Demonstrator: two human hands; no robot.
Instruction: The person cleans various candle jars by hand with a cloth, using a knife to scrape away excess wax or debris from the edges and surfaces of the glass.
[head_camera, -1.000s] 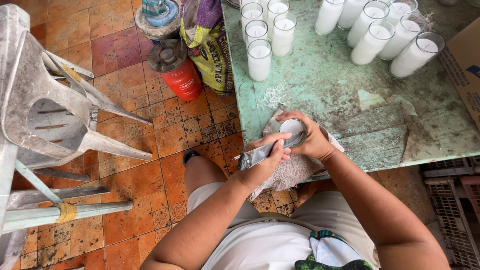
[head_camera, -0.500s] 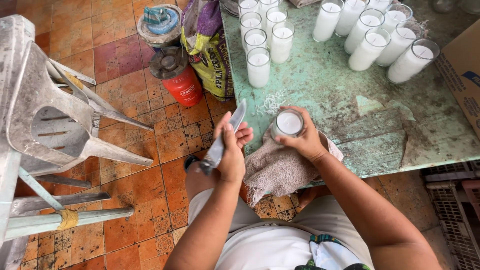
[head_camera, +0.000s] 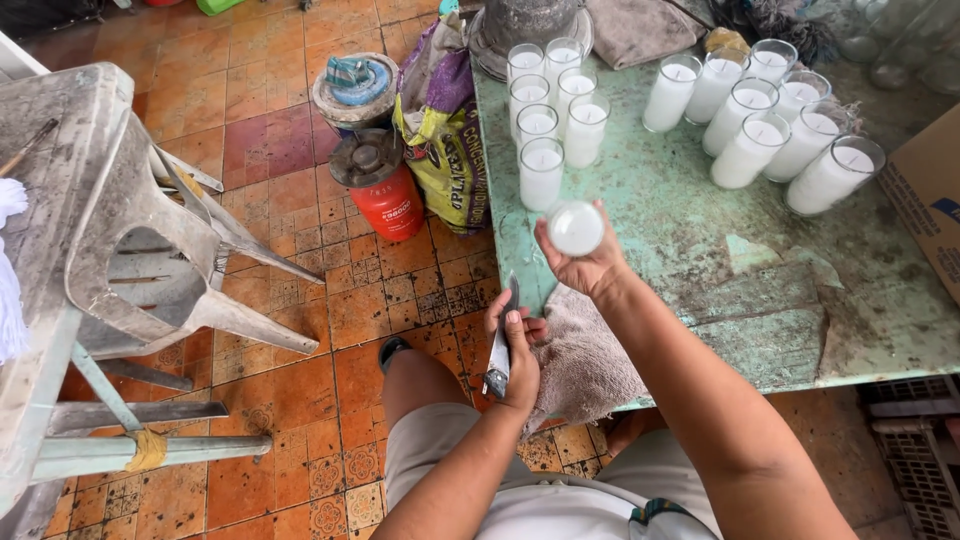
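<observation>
My right hand (head_camera: 590, 262) grips a glass candle jar (head_camera: 576, 228) filled with white wax, held out over the left edge of the green table (head_camera: 680, 220), just in front of a cluster of the same jars (head_camera: 548, 120). My left hand (head_camera: 515, 355) is lower, above my knee, closed around a metal knife (head_camera: 498, 345) that points up. A grey rag (head_camera: 585, 360) hangs over the table's front edge between the two hands.
More wax-filled jars (head_camera: 770, 125) stand at the table's back right, beside a cardboard box (head_camera: 930, 190). On the tiled floor to the left sit a red gas canister (head_camera: 385, 190), a printed sack (head_camera: 440, 130) and an overturned grey plastic chair (head_camera: 150, 230).
My right hand lifted the jar off the rag and carried it forward toward the jar cluster. My left hand drew the knife away from the jar and lowered it beside my knee.
</observation>
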